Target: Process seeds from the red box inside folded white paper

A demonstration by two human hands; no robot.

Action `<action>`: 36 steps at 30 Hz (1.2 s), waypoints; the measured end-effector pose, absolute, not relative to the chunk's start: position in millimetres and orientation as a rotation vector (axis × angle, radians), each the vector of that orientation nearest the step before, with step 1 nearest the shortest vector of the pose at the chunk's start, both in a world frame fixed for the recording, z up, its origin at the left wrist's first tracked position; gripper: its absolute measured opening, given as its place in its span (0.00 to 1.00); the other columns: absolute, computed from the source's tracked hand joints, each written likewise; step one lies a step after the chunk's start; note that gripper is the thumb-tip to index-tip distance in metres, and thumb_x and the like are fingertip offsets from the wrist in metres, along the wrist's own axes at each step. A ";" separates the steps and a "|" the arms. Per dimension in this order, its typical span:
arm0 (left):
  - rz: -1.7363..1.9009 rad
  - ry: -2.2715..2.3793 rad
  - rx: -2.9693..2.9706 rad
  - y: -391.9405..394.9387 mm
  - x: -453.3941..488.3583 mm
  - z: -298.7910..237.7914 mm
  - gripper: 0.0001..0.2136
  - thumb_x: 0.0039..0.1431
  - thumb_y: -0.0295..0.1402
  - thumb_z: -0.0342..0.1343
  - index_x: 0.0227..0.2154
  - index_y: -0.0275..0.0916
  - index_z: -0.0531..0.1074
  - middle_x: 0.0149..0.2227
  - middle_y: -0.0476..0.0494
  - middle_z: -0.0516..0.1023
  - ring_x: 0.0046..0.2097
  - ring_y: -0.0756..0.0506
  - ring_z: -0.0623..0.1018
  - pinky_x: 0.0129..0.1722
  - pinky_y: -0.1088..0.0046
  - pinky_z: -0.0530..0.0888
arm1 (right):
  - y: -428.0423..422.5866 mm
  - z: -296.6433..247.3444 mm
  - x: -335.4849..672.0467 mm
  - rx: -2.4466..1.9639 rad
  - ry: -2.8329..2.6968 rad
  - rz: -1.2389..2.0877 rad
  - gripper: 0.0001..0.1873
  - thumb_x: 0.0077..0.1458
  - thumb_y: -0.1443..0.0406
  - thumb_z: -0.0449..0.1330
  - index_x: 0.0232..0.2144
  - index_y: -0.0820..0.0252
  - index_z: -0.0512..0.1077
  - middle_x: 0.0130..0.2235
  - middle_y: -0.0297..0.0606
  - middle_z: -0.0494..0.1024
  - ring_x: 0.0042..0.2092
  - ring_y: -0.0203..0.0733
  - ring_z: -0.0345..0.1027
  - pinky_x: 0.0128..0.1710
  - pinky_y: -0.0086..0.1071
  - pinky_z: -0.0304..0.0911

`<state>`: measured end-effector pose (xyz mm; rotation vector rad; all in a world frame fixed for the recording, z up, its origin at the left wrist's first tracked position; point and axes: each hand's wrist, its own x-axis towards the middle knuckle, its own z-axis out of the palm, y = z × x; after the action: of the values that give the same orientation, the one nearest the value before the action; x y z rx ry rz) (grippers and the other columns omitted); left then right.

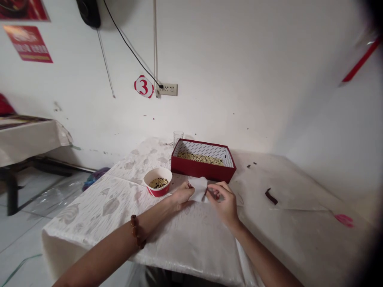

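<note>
Between my two hands, above the table and in front of the red box, is a small white piece of soft material (pixel 198 189), which looks like cloth or a pouch. My left hand (pixel 183 194) is closed on its left side, thumb on top. At its right edge the fingers of my right hand (pixel 222 198) are closed in a pinch. Just left of my left hand stands a red and white paper bowl (pixel 157 191) with pale and dark grains (pixel 158 183) in the bottom. Behind the hands, the dark red box (pixel 203 170) holds more such grains (pixel 201 158).
A clear drinking glass (pixel 178 137) stands behind the box's left end. On the patterned tablecloth (pixel 110 223), a dark curled strip (pixel 271 196) and a pink loop (pixel 344 220) lie to the right. The wall carries a socket strip (pixel 169 89) with a plugged cable.
</note>
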<state>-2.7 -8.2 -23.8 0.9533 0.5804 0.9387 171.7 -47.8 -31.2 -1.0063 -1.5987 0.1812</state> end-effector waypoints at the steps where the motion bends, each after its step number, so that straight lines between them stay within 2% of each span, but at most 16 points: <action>1: 0.935 0.570 0.972 -9.1 -0.7 -22.8 0.21 0.37 0.35 0.79 0.36 0.32 0.84 0.33 0.37 0.85 0.38 0.40 0.83 0.38 0.69 0.74 | -47.6 -31.4 172.1 -1.013 -1.609 0.161 0.05 0.62 0.66 0.65 0.40 0.54 0.81 0.37 0.37 0.75 0.33 0.39 0.69 0.31 0.32 0.69; 7: 0.904 0.557 1.005 -15.4 1.4 -12.5 0.25 0.37 0.38 0.80 0.41 0.34 0.85 0.36 0.35 0.86 0.40 0.37 0.84 0.43 0.65 0.77 | -50.1 -30.1 175.5 -1.025 -1.675 0.080 0.07 0.63 0.65 0.64 0.42 0.53 0.82 0.38 0.38 0.77 0.32 0.39 0.69 0.30 0.34 0.68; 14: 0.927 0.632 0.976 -13.1 -2.0 -14.7 0.27 0.32 0.38 0.82 0.39 0.32 0.85 0.36 0.34 0.86 0.41 0.36 0.84 0.44 0.64 0.77 | -52.3 -27.2 173.6 -0.947 -1.630 0.165 0.07 0.61 0.68 0.64 0.41 0.54 0.81 0.37 0.37 0.77 0.33 0.39 0.73 0.32 0.32 0.71; 19: 0.956 0.606 1.002 -14.6 0.6 -17.3 0.26 0.35 0.40 0.81 0.38 0.31 0.85 0.36 0.34 0.86 0.39 0.38 0.84 0.42 0.65 0.76 | -51.2 -26.1 174.0 -0.927 -1.626 0.148 0.07 0.61 0.68 0.64 0.40 0.54 0.81 0.35 0.36 0.77 0.34 0.39 0.73 0.32 0.33 0.72; 27: 0.927 0.679 1.027 -12.7 -2.2 -17.4 0.25 0.33 0.36 0.81 0.39 0.32 0.85 0.35 0.36 0.86 0.36 0.41 0.83 0.41 0.67 0.76 | -49.5 -27.4 179.8 -0.935 -1.705 0.083 0.09 0.61 0.68 0.63 0.41 0.52 0.81 0.38 0.38 0.78 0.34 0.40 0.72 0.34 0.35 0.72; 33: 0.891 0.770 0.974 -9.9 -6.7 -14.9 0.17 0.31 0.32 0.79 0.27 0.32 0.83 0.27 0.40 0.83 0.28 0.46 0.78 0.34 0.69 0.73 | -49.3 -25.0 178.1 -0.865 -1.713 0.232 0.07 0.59 0.69 0.63 0.38 0.55 0.80 0.35 0.36 0.75 0.34 0.40 0.70 0.33 0.34 0.70; 36: 0.895 0.752 0.957 -9.5 -5.9 -16.0 0.15 0.33 0.32 0.78 0.26 0.32 0.83 0.24 0.41 0.82 0.26 0.46 0.77 0.33 0.70 0.73 | -48.9 -25.2 177.9 -0.864 -1.707 0.250 0.06 0.59 0.69 0.63 0.38 0.55 0.80 0.34 0.35 0.74 0.33 0.39 0.70 0.32 0.33 0.69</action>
<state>-5.9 -9.5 -16.0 0.9572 0.7517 0.8953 177.9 -48.9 -25.2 -0.8640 -1.7068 0.2501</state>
